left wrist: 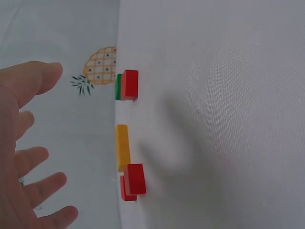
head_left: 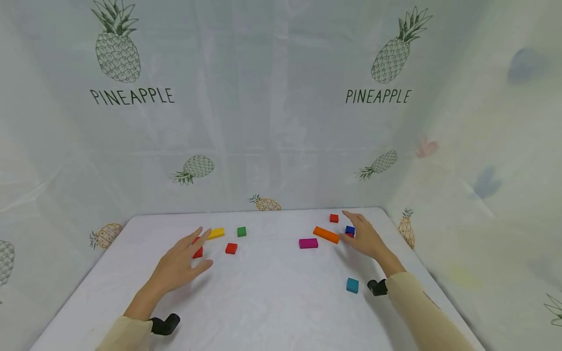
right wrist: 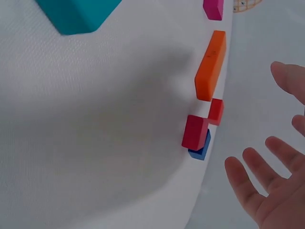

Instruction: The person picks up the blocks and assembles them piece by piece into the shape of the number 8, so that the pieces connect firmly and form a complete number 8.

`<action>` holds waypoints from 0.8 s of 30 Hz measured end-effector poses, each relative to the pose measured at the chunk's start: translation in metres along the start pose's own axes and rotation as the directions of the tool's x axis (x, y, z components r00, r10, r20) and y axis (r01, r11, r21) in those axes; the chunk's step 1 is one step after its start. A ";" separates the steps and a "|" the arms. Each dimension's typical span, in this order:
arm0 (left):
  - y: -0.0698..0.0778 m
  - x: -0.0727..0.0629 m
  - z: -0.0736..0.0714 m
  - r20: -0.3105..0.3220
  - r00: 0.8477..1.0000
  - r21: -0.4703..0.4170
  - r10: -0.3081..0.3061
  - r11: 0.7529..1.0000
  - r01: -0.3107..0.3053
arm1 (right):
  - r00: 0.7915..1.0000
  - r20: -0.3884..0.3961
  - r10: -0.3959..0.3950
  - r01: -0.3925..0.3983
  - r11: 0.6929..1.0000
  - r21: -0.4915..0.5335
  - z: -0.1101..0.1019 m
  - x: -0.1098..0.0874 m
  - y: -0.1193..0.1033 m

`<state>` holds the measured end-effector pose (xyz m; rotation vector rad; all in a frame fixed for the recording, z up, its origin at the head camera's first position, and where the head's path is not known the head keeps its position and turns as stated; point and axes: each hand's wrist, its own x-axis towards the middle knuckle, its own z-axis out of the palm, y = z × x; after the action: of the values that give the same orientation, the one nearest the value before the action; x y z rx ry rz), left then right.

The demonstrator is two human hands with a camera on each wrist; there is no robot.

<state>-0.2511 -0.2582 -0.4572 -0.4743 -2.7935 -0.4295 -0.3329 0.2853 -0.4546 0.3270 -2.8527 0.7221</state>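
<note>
My left hand (head_left: 177,265) hovers over the left side of the table, fingers spread and holding nothing. Partly behind it in the head view are two red blocks (head_left: 198,253). Just past its fingertips lie a yellow block (head_left: 216,233), a red cube (head_left: 231,248) and a green cube (head_left: 241,231). My right hand (head_left: 366,237) is also raised, fingers loosely extended and nothing in its grasp. Near it are an orange bar (head_left: 326,235), a blue block (head_left: 350,229) and a crimson block (right wrist: 195,132), mostly hidden by the fingers in the head view.
A magenta block (head_left: 309,243) lies left of the orange bar. Another red cube (head_left: 334,218) sits near the back edge. A teal cube (head_left: 352,285) is closer in, left of the right wrist. Pineapple-printed curtain (head_left: 281,122) encloses the white table (head_left: 272,302).
</note>
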 end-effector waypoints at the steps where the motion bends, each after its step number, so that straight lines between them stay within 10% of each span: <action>1: 0.001 0.001 0.001 0.004 1.000 -0.017 0.000 1.000 0.000 | 1.000 0.005 0.001 -0.001 1.000 0.006 0.002 0.001 0.000; 14: 0.008 0.024 0.024 0.048 0.997 -0.272 0.053 0.962 -0.038 | 0.997 0.072 0.032 -0.038 0.995 0.088 0.012 0.009 -0.001; 24: 0.010 0.038 0.044 0.152 0.988 -0.326 -0.030 0.942 0.079 | 0.994 0.103 0.039 -0.054 0.987 0.148 0.022 0.014 -0.003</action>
<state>-0.2912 -0.2240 -0.4829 -0.5174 -2.8872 -0.9232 -0.3480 0.2700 -0.4695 0.3278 -2.9145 0.9600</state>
